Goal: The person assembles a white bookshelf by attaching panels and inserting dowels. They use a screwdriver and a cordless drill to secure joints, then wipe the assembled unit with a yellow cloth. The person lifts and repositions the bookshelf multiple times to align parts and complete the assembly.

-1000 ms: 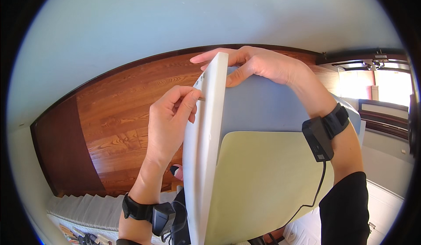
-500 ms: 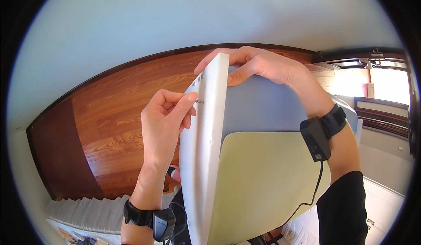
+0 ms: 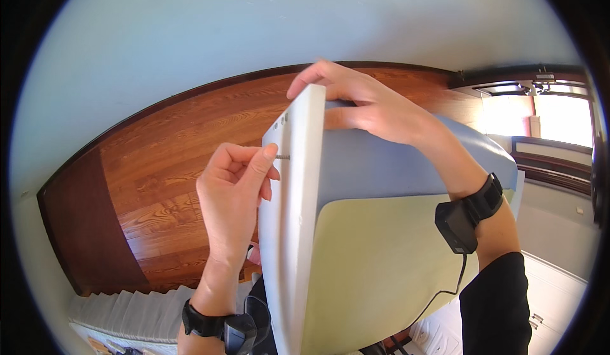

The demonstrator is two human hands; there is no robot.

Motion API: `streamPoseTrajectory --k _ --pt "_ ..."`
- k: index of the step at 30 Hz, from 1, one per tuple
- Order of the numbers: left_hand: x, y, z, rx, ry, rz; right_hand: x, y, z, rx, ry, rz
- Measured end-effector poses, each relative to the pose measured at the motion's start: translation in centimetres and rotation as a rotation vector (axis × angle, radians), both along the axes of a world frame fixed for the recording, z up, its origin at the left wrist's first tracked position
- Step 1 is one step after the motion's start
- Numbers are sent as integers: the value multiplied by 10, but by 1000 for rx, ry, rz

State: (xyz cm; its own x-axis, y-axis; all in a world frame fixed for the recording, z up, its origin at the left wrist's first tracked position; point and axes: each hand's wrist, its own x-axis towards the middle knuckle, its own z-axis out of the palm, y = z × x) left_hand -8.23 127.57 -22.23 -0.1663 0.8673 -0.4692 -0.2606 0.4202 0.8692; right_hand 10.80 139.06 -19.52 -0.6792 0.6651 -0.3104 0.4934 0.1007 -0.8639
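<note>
A white board (image 3: 305, 183) stands upright in front of me, with a few small holes near its far end on the left side. Between thumb and fingertips, my left hand (image 3: 232, 183) pinches a thin metal screw (image 3: 283, 157), whose tip points right at the board's left side. My right hand (image 3: 375, 104) straddles the board's far end: its thumb lies on the right, while some fingers reach over to the left. Those fingertips are slightly blurred and partly hidden behind the board. To the board's right spreads a blue surface (image 3: 381, 164) with a yellow-green panel (image 3: 387, 259).
Reddish wooden flooring (image 3: 171, 196) extends beyond the board to a pale wall (image 3: 286, 24). A pleated grey-white cloth (image 3: 127, 304) lies at lower left. Black wrist devices (image 3: 457, 225) sit on both forearms, and a cable (image 3: 448, 291) hangs from the right one.
My left hand and the screw have shifted slightly left and nearer to me. The right hand's fingers have lifted and spread a little at the board's end, which also sits slightly nearer.
</note>
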Motion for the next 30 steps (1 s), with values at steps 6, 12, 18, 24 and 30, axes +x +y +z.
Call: streamPoseTrajectory --k 6,12,18,24,30 --pt "6 -2 3 3 16 27 3 -2 9 -35 26 -189" --pt "11 2 4 27 27 39 6 -9 7 197 1 -151" --pt "12 3 5 55 0 16 5 -11 0 275 65 -134" --pt "11 2 1 66 -144 14 9 -7 -2 82 82 -136" --pt "18 3 1 75 -167 -8 21 -3 4 12 53 -140"
